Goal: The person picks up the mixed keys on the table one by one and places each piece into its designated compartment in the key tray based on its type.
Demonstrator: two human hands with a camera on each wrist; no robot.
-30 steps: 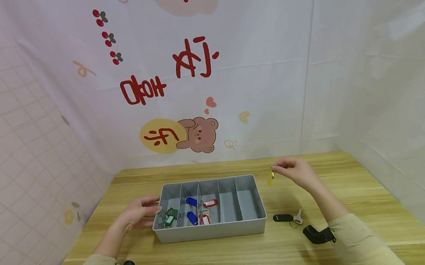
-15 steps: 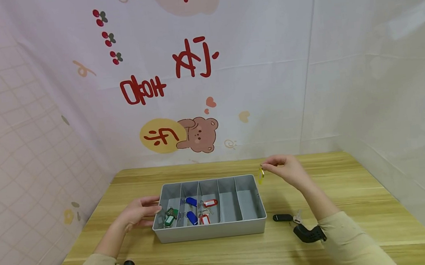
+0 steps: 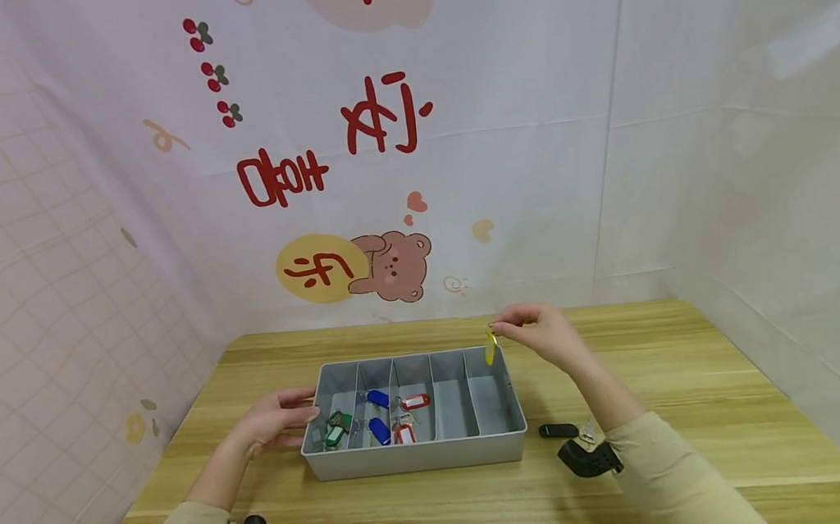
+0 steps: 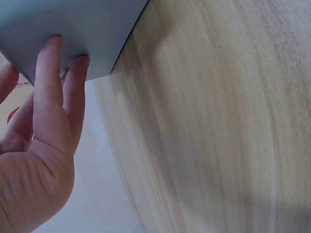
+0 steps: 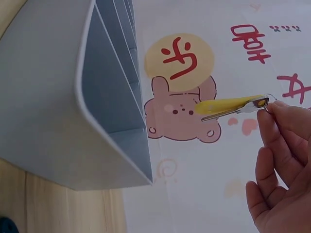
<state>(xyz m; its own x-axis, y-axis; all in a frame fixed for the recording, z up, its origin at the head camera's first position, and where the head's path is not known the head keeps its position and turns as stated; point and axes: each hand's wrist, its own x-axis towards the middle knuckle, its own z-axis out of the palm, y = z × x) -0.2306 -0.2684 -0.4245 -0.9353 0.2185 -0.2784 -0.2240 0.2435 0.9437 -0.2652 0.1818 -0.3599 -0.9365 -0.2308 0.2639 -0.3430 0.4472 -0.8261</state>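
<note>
My right hand (image 3: 544,336) pinches the metal ring of a yellow key tag (image 3: 490,347) between thumb and fingertips. In the right wrist view a key (image 5: 228,114) hangs from the same ring beside the yellow tag. The tag dangles over the far end of the rightmost compartment of a grey divided box (image 3: 413,458). My left hand (image 3: 277,421) rests against the box's left end; in the left wrist view its fairly straight fingers (image 4: 48,87) touch the end wall. Green key tags (image 3: 336,435), blue key tags (image 3: 380,431) and red key tags (image 3: 415,401) lie in the three left compartments.
Right of the box, a black key tag (image 3: 558,430) and its key (image 3: 587,431) lie on the wooden table (image 3: 425,516). A black wrist camera mount (image 3: 587,458) partly overlaps that key. A printed white curtain (image 3: 531,163) hangs behind the table.
My right hand has moved left with the yellow key tag, from beside the box to above its right compartment. The left hand and the box have stayed in place.
</note>
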